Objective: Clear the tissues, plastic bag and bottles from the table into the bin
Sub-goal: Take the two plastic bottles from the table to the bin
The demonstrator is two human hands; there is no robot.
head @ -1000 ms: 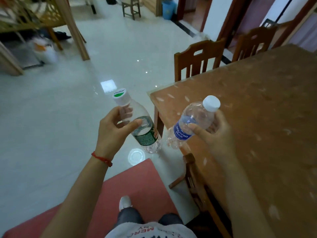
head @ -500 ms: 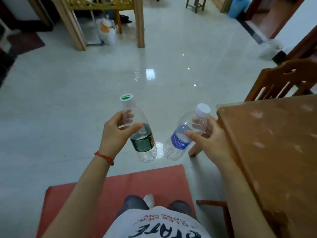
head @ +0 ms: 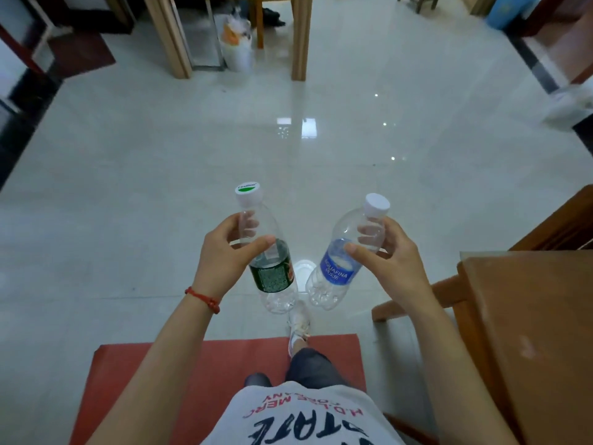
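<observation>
Gripping the shoulder of the green-labelled bottle (head: 268, 252), the left hand (head: 224, 255) is seen with thumb laid across the near side and fingers curled round the far side, visible through the clear plastic; the bottle is held tilted, its white cap (head: 248, 193) above the grip and leaning away, its clear base below the grip and angled toward the person; a red cord bracelet (head: 202, 298) is worn on that wrist. The blue-labelled bottle (head: 345, 255) is held in the same manner by the right hand (head: 390, 258), thumb pressed on the near side just above the label, fingers wrapped round the neck region beneath its white cap (head: 377, 203); its base hangs below the grip and slants inward, so that the two bases are brought near each other without touching, while the caps stand well apart. Both bottles are carried in the air over the pale tiled floor (head: 128, 187); a white shoe (head: 298, 326) is seen beneath the bases, at the edge of a red mat (head: 154, 370). To the outside of the right grip, a corner of the wooden table (head: 529, 316) is visible. Far beyond both grips, a white bin (head: 237, 48) lined with a bag stands between wooden legs.
</observation>
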